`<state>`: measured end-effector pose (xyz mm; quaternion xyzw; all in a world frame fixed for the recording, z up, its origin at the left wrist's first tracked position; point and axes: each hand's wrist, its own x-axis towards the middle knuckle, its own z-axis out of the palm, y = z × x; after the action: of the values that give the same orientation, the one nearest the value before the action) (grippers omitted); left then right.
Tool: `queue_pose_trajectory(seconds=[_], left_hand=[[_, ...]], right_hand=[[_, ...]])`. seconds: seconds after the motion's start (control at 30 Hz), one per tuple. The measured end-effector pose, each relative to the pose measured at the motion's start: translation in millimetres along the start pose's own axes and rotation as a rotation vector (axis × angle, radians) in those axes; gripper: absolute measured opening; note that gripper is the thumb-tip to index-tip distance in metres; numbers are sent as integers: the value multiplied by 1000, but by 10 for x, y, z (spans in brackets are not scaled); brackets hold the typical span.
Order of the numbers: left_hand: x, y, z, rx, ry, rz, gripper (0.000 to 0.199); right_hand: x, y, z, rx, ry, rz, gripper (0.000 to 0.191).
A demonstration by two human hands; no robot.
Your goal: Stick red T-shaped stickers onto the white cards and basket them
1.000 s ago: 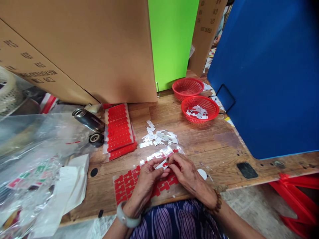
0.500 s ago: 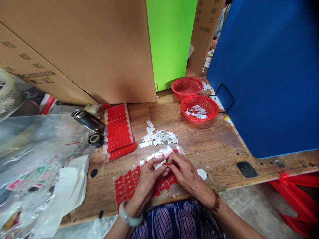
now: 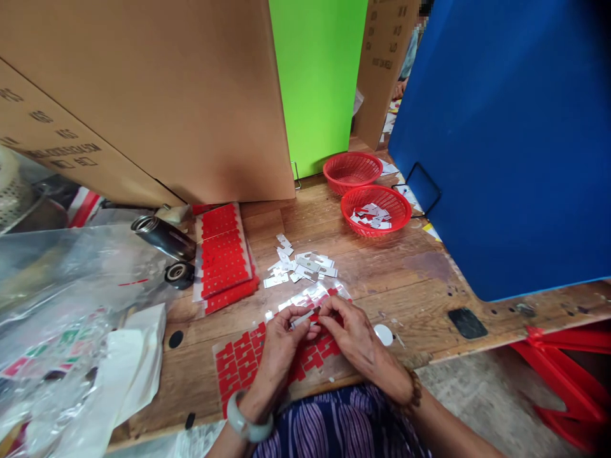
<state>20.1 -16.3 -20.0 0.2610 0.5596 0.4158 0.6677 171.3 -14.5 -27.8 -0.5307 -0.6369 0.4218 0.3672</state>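
My left hand (image 3: 282, 342) pinches a small flat white piece (image 3: 302, 319) between thumb and fingers. Against its right end, the fingertips of my right hand (image 3: 352, 332) are closed; a bit of red shows there, but what they grip is mostly hidden. Under both hands lies a clear sheet of red stickers (image 3: 241, 360), with bare patches toward its far edge. Just beyond it is a loose pile of similar white and silver flat pieces (image 3: 310, 264), some with notches.
Two red baskets stand at the back; the nearer basket (image 3: 409, 213) holds white pieces, some with red. Stacked red sheets (image 3: 222, 254), a dark flask (image 3: 165, 238) and plastic bags (image 3: 57, 356) are on the left. A blue panel (image 3: 501, 159) rises at right, cardboard (image 3: 214, 114) behind.
The whole view has shifted slightly. The white piece in my left hand is turned a little and shows more of its length; my right fingertips stay close against its end.
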Motion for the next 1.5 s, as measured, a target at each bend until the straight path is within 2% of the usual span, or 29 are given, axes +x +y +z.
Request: queue_pose_trajectory(seconds=[0.3,0.5,0.93,1.1,1.23,1.3,1.5], left_hand=[[-11,-13,-30,-3,1,-59,48],[-40,6,-18,23,-12,-38,47],[-60,-36,-2,63,23,3,47],[-58,-50,-6,47,37,11,46],[-77,-31,-13,-26,61,-43,43],[-97,-16,-10,-52,59,-65,40],[-174,-37,24,-72,6,-56,39]], right_hand=[[31,83,39,-86,-16,-2,10],[2,49,70,-200,3,-25,9],[-8,-24,53,-208,-1,-11,10],[-11,42,59,-273,78,-81,5],[59,105,-76,-244,179,-38,14],[90,109,-154,-158,129,8,8],[31,29,-150,182,-180,174,28]])
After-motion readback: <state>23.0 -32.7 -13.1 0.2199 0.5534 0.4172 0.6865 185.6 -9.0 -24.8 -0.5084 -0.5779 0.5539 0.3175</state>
